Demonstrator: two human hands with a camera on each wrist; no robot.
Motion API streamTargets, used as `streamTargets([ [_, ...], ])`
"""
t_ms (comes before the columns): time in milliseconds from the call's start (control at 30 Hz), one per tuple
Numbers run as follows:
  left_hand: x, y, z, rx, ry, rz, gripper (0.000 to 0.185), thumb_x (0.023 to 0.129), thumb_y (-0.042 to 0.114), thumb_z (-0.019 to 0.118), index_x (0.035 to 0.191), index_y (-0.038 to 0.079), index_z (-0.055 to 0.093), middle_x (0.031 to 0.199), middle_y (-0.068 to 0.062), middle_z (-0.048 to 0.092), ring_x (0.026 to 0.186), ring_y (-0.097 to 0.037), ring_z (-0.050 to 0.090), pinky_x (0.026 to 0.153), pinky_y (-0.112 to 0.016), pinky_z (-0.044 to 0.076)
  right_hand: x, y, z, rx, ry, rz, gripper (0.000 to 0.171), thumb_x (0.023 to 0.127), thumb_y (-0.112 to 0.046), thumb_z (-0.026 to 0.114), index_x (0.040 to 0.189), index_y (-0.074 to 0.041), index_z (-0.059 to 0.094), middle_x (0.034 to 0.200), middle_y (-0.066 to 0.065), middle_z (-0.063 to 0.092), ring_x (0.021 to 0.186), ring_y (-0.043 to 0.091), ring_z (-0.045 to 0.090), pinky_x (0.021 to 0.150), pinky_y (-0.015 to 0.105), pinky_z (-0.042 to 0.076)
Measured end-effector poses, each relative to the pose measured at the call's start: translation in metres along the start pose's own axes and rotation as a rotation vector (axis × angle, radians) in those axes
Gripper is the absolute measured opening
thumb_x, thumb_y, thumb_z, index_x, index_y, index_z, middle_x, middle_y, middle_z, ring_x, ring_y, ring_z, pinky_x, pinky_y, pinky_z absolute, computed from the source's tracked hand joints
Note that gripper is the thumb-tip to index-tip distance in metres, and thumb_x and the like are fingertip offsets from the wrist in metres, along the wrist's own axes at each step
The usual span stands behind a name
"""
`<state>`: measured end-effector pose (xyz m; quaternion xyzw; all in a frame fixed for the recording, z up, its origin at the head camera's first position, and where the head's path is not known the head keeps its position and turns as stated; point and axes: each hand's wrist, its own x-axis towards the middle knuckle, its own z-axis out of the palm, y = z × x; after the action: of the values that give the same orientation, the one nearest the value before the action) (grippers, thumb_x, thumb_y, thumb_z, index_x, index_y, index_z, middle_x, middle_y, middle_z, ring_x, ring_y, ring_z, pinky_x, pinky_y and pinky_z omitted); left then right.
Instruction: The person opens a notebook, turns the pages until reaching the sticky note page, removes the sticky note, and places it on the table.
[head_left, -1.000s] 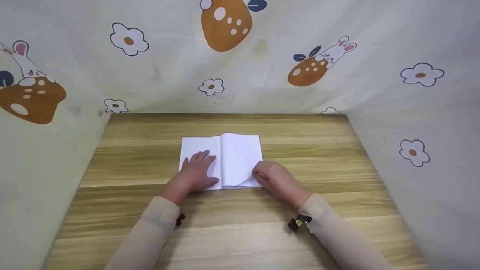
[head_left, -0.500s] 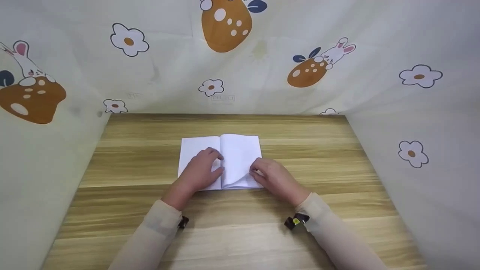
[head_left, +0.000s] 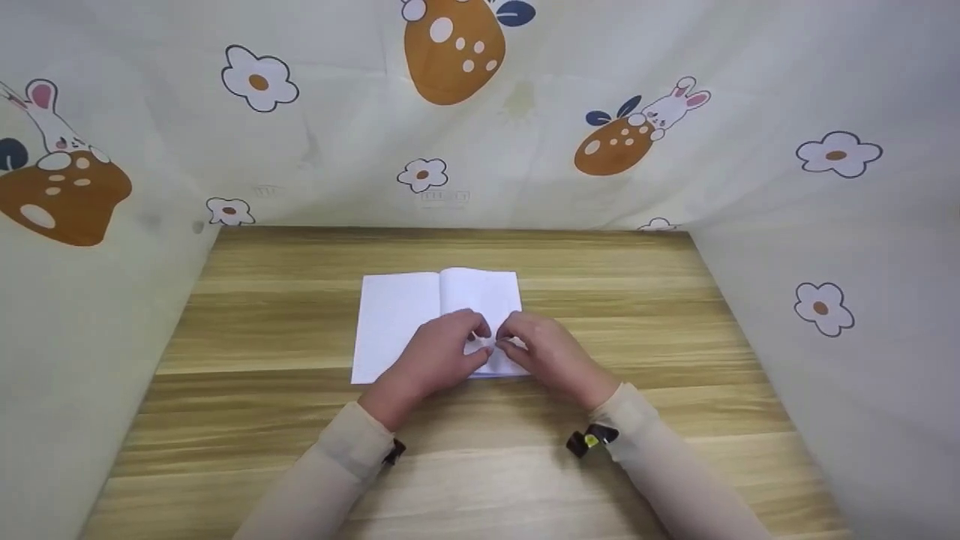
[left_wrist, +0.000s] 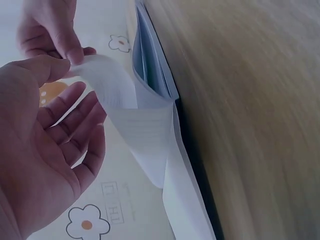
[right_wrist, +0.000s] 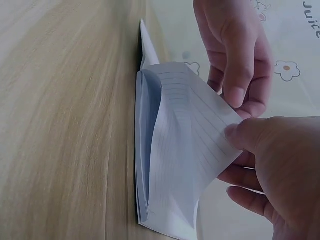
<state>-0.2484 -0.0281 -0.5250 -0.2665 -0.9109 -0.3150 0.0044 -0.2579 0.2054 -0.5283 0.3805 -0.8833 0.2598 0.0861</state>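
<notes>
An open notebook (head_left: 397, 315) of white, faintly ruled paper lies on the wooden table in the head view. My right hand (head_left: 555, 356) pinches the lower outer corner of a right-hand page, thumb on the near face and fingers behind. That lifted page (right_wrist: 205, 135) curls up off the stack in the right wrist view. My left hand (head_left: 442, 352) has come across to the same corner, its thumb tip right at the page edge beside the right fingertips. In the left wrist view its other fingers (left_wrist: 90, 165) are loosely bent, with a gap between them and the thumb.
The wood-grain table (head_left: 637, 300) extends around the notebook. Pale cloth walls (head_left: 525, 165) printed with rabbits and flowers enclose it at the back and both sides. A small black device (head_left: 589, 441) sits at the right wrist, another black device (head_left: 394, 451) at the left.
My left hand has lifted off the left-hand page and moved right, over the spine, to the page corner beside my right hand. The right hand keeps its pinch, having shifted slightly left.
</notes>
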Motion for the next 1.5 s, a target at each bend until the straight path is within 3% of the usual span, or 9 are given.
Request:
streamTargets([
  [400,0.008,0.001,0.01,0.053,0.015,0.004,0.009,0.102,0.024,0.077,0.095,0.02,0.074,0.09,0.006,0.067,0.083,-0.015,0.062,0.079,-0.037,0.058,-0.001,0.001,0.0,-0.01,0.02,-0.027,0.008,0.101,-0.002,0.076,0.104,-0.009,0.076,0.099,0.003,0.076,0.098,0.021,0.074,0.088,0.041,0.063],
  [500,0.008,0.0,0.01,0.063,0.017,0.005,0.009,0.102,0.025,0.077,0.095,0.02,0.074,0.087,0.008,0.065,0.08,-0.014,0.06,0.077,-0.037,0.057,-0.001,0.001,0.0,-0.011,0.026,-0.025,0.008,0.103,-0.005,0.076,0.11,-0.008,0.077,0.106,0.004,0.077,0.103,0.021,0.075,0.092,0.041,0.063],
  [667,0.007,0.001,0.003,0.059,0.019,-0.009,0.011,0.103,0.025,0.075,0.095,0.018,0.072,0.084,0.007,0.064,0.077,-0.015,0.059,0.074,-0.037,0.055,-0.004,0.003,0.0,0.029,0.079,-0.017,0.026,0.105,-0.011,0.076,0.129,-0.003,0.073,0.127,0.008,0.074,0.122,0.025,0.071,0.107,0.044,0.058],
  [867,0.006,0.002,-0.01,0.03,0.035,-0.073,0.012,0.103,0.024,0.076,0.095,0.016,0.071,0.083,0.006,0.066,0.077,-0.016,0.06,0.075,-0.038,0.056,-0.01,0.008,-0.001,0.048,0.145,0.071,0.042,0.105,-0.016,0.077,0.144,-0.005,0.066,0.143,0.008,0.066,0.138,0.025,0.062,0.119,0.044,0.049],
  [1033,0.004,0.003,-0.015,0.021,0.041,-0.086,0.013,0.102,0.024,0.076,0.094,0.016,0.07,0.084,0.005,0.067,0.077,-0.016,0.06,0.075,-0.039,0.056,-0.013,0.011,0.0,0.031,0.164,0.205,0.045,0.103,-0.016,0.079,0.143,-0.001,0.066,0.144,0.013,0.064,0.137,0.031,0.062,0.119,0.047,0.049],
  [1200,0.003,0.001,-0.015,0.035,0.053,-0.057,0.013,0.102,0.023,0.076,0.093,0.016,0.069,0.082,0.006,0.065,0.075,-0.015,0.059,0.073,-0.038,0.055,-0.014,0.016,0.011,-0.023,0.095,0.276,0.051,0.102,-0.021,0.08,0.145,0.002,0.065,0.149,0.021,0.062,0.141,0.039,0.059,0.122,0.053,0.045],
  [1500,0.002,0.0,-0.026,0.052,0.025,-0.083,0.012,0.102,0.024,0.076,0.096,0.015,0.071,0.081,0.004,0.064,0.076,-0.019,0.058,0.073,-0.04,0.053,-0.018,0.017,0.035,-0.152,-0.091,0.285,0.074,0.105,-0.045,0.075,0.162,-0.003,0.053,0.168,0.025,0.046,0.152,0.047,0.048,0.124,0.062,0.041],
])
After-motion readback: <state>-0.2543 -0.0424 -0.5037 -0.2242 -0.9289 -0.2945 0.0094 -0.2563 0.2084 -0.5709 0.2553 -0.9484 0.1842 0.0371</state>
